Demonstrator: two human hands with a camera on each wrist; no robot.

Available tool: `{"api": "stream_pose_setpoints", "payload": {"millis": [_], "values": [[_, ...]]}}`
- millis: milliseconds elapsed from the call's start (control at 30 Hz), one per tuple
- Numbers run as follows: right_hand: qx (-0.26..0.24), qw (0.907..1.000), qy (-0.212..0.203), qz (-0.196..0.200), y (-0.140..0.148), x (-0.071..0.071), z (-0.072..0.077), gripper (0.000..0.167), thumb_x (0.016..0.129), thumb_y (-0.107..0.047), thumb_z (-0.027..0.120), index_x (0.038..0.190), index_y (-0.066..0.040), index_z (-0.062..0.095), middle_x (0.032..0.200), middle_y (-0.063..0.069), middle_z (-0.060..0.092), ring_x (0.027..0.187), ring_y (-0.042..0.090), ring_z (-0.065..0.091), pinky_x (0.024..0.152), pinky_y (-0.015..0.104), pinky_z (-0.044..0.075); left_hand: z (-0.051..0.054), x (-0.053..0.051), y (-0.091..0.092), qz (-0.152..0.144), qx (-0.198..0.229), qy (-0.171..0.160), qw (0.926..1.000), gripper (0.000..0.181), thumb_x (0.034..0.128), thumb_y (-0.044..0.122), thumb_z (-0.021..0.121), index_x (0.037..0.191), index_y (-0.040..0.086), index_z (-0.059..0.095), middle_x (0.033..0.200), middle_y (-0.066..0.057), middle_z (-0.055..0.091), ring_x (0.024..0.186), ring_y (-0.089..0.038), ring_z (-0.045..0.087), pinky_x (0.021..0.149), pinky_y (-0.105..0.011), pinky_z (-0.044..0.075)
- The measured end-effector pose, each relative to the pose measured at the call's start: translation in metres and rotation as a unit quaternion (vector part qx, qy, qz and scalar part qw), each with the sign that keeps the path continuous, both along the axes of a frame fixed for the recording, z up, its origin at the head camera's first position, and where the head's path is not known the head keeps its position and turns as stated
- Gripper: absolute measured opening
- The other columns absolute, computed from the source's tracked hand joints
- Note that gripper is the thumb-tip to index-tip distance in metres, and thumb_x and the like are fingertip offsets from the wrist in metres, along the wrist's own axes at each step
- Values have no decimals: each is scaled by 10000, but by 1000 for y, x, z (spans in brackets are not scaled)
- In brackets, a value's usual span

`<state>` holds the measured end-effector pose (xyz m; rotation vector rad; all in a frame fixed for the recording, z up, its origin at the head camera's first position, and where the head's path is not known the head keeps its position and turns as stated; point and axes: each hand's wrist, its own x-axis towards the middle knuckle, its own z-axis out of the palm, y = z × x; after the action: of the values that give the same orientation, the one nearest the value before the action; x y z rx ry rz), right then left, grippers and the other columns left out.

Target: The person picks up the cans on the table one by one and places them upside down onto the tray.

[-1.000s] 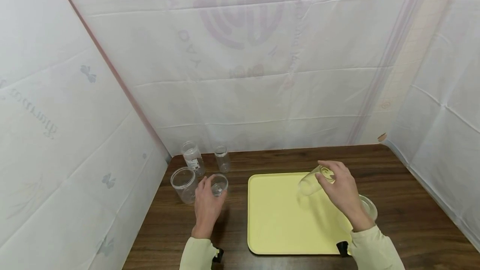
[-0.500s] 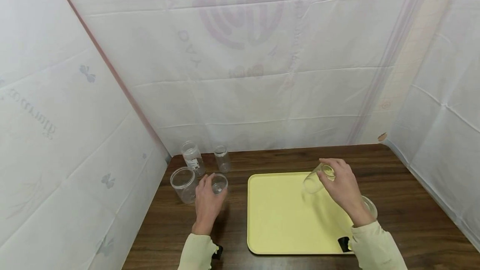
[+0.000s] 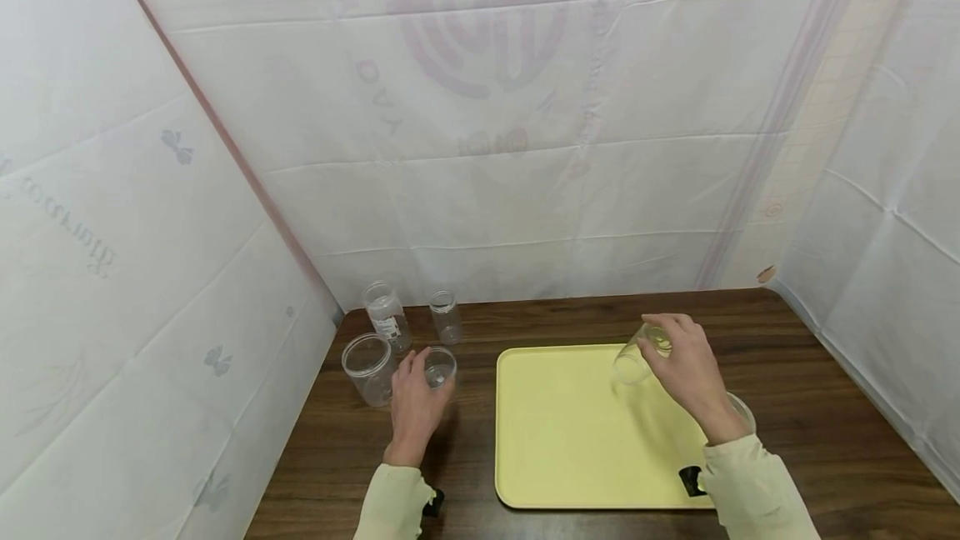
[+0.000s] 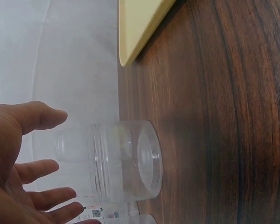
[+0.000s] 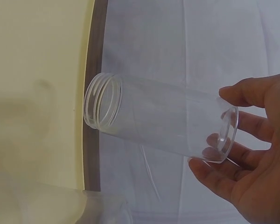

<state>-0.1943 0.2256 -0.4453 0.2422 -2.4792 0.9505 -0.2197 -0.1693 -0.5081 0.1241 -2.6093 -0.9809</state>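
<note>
My right hand (image 3: 690, 377) holds a clear plastic jar (image 3: 630, 364) by its base end, above the yellow tray (image 3: 570, 448). The jar is tilted, its threaded mouth pointing down and leftward in the head view. Thumb and fingers (image 5: 245, 93) pinch around the base in the right wrist view. Over a short clear jar (image 4: 123, 161) standing upright on the table, my left hand (image 3: 417, 411) hovers with spread, slightly bent fingers. The left wrist view shows a gap between these fingers and the jar's rim.
At the left stand a wide clear jar (image 3: 367, 373), a tall labelled jar (image 3: 386, 319) and a slim clear jar (image 3: 446, 321). Another clear container (image 3: 742, 408) is partly hidden behind my right wrist. White sheeting (image 3: 480, 190) surrounds the wooden table (image 3: 465, 473).
My right hand has moved slightly right and away from me, carrying the tilted jar with it. The left hand has stayed almost still beside the short jar.
</note>
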Motion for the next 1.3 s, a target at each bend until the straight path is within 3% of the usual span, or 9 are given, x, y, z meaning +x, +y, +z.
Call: {"api": "stream_pose_setpoints", "payload": {"millis": [500, 1300], "values": [[171, 9986, -474, -171, 5, -3, 3, 375, 1006, -69, 721, 1346, 73, 651, 1343, 348, 550, 1253, 572, 478, 895, 687, 490, -3, -5, -3, -126, -242, -152, 9995, 588, 908, 172, 823, 1429, -5, 617, 1494, -307, 512, 1352, -514, 477, 1016, -657, 473], [569, 9950, -750, -342, 17, -16, 0, 387, 998, -82, 722, 1342, 76, 641, 1334, 375, 537, 1207, 591, 492, 828, 672, 518, -4, -12, -3, -172, -372, -310, 9987, 615, 897, 169, 828, 1446, -1, 608, 1509, -295, 503, 1353, -506, 479, 985, -656, 495]]}}
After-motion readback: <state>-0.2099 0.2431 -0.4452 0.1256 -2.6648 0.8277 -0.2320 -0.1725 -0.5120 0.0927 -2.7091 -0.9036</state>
